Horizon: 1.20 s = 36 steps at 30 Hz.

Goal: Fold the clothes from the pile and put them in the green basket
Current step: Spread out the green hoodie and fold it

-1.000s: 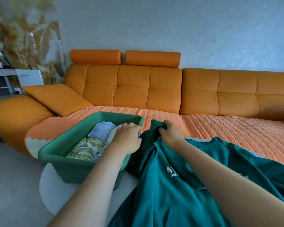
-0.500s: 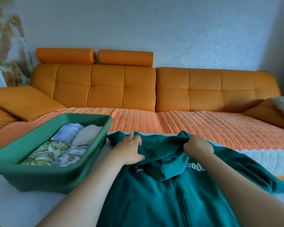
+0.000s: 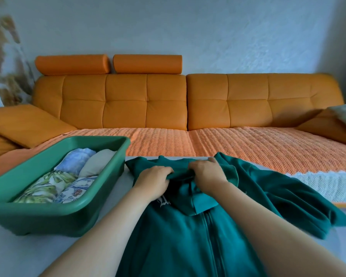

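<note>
Our left hand (image 3: pixel 153 181) and right hand (image 3: pixel 207 174) both grip the hoodie (image 3: pixel 188 232) collar; basket (image 3: pixel 48 218) at 9 o'clock; right sleeve may slide off.

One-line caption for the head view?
Left hand and right hand grip a teal hoodie beside the basket of folded clothes.

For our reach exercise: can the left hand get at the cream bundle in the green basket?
Probably yes: the open-topped green basket sits beside the left hand, the cream bundle uncovered; it must first release the hoodie.
</note>
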{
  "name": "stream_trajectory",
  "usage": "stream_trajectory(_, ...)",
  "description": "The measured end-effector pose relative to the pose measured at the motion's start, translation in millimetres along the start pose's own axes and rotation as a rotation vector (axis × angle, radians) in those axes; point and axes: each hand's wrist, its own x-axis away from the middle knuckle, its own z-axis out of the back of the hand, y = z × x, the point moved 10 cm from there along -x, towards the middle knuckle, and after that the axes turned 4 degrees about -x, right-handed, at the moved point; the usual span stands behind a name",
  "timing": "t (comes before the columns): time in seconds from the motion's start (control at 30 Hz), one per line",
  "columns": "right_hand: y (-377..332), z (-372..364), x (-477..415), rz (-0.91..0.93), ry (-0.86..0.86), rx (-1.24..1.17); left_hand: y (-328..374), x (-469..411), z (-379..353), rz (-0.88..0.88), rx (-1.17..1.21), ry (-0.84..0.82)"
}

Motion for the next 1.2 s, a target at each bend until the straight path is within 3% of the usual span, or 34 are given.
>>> stream_trajectory(0.07, 17.6, 32.7, -0.2, -0.082, 0.178, 0.023, -8.4, 0.9, 7.2, -0.006, -0.046, 0.063)
stream_trajectory(0.13, 40.8, 50.1, 4.2, -0.178, 0.218, 0.172, -22.2, 4.5, 1.2, 0.05, -0.128, 0.01)
stream_trajectory(0.3, 84.0, 19.8, 25.3, -0.433, -0.197, 0.492, -49.3, 14.7, -26.5, 0.218, 0.004, -0.2)
stream_trajectory(0.4, 57.4, -7.4, 22.6, -0.261, -0.274, 0.337, -44.0, 20.3, -41.3, 0.203, -0.03, -0.325)
stream_trajectory(0.5, 1.5, -17.3, 19.5, 0.026, -0.264, 0.017, -37.3, 20.0, -38.3, 0.183, -0.092, -0.278)
stream_trajectory(0.57, -24.5, -17.4, 19.1, 0.138, -0.232, -0.063, -37.2, 18.3, -33.2, 0.192, -0.062, -0.22)
stream_trajectory(0.7, -24.6, -12.9, 14.7, 0.102, -0.177, 0.016, -44.8, 13.7, -9.2, 0.149, -0.089, -0.043)
stream_trajectory(0.8, -18.4, 0.7, 8.2, 0.082, -0.084, 0.118, -51.4, 15.2, 1.4, 0.046, -0.109, -0.005)
stream_trajectory(0.9, -22.2, -9.2, 7.0, 0.077, -0.183, -0.034, -51.7, 23.2, -14.3, -0.047, -0.113, -0.225)
stream_trajectory(1.03, -26.1, -28.2, 7.0, -0.001, -0.316, -0.277, -65.3, 47.4, -52.4, 0.092, -0.141, -0.729)
stream_trajectory(1.1, -24.7, -30.9, 0.9, -0.065, -0.315, -0.338, -71.9, 44.0, -51.4, 0.182, -0.126, -0.763)
stream_trajectory(1.2, -24.3, -33.4, -13.8, -0.131, -0.328, -0.388, -77.2, 24.6, -43.3, 0.287, -0.074, -0.648)
